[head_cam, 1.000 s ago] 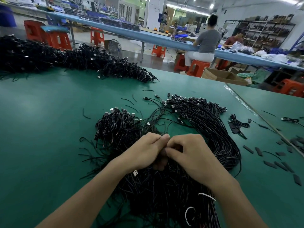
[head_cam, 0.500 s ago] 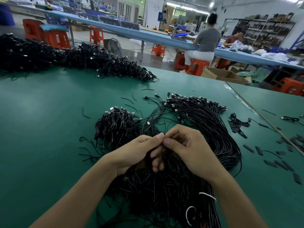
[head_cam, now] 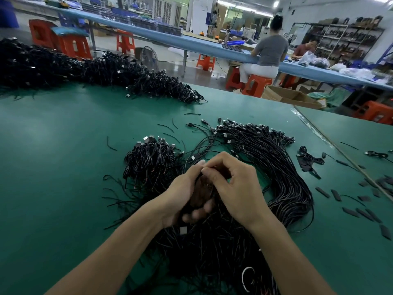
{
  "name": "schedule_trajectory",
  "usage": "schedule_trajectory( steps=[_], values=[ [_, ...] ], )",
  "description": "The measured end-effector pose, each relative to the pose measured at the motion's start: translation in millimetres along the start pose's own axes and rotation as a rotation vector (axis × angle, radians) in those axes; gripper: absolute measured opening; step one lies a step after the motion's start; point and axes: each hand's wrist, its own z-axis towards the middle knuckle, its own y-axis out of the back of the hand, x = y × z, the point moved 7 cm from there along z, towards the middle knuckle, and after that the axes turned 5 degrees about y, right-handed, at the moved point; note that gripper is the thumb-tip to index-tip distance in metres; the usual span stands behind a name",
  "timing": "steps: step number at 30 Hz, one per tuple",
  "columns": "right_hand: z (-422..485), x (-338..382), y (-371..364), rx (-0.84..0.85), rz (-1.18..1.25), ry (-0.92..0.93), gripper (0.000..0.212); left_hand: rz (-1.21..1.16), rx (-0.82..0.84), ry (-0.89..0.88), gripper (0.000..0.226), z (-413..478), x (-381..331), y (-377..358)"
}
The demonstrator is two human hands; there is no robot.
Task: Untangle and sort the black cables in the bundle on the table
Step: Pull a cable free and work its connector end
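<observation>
A big bundle of black cables [head_cam: 272, 167] with USB plugs curves across the green table [head_cam: 53, 167] in front of me. A smaller tangled clump [head_cam: 151, 160] lies to its left. Both hands meet over the bundle's near part. My left hand [head_cam: 185, 194] grips a bunch of cable ends in its curled fingers. My right hand [head_cam: 234, 184] pinches cable strands at the fingertips, touching the left hand's thumb. The strands between the palms are mostly hidden.
A long heap of black cables [head_cam: 85, 69] runs along the table's far left. Short black sleeves [head_cam: 350, 211] and a small cable coil [head_cam: 310, 158] lie at the right, near a seam to the neighbouring table. People sit at a blue bench [head_cam: 212, 47] beyond.
Both hands have risen slightly off the bundle and shifted away from me, staying pressed together. The left hand's fingers now curl lower around the cable ends.
</observation>
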Motion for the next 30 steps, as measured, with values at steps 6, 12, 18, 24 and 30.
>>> schedule_trajectory(
  steps=[6, 12, 18, 24, 30],
  values=[
    [-4.8, -39.8, 6.8, 0.036, -0.052, -0.267, 0.008, 0.028, -0.251, -0.160, 0.061, 7.0, -6.8, 41.0],
    [-38.9, -69.8, -18.2, 0.500, -0.608, -0.509, 0.034, -0.117, -0.382, -0.224, 0.063, 7.8, -11.4, 52.3],
    [-43.7, -65.5, -27.1, 0.500, -0.680, -0.535, 0.028, -0.099, -0.393, -0.253, 0.064, 9.4, -16.7, 53.6],
    [-42.3, -59.9, -26.3, 0.451, -0.706, -0.525, 0.015, -0.138, -0.367, -0.314, 0.055, 4.7, -24.0, 59.7],
    [-34.2, -46.3, -9.0, 0.422, -0.704, -0.502, 0.020, -0.116, -0.441, -0.329, 0.058, -4.7, -27.3, 61.5]
  ],
)
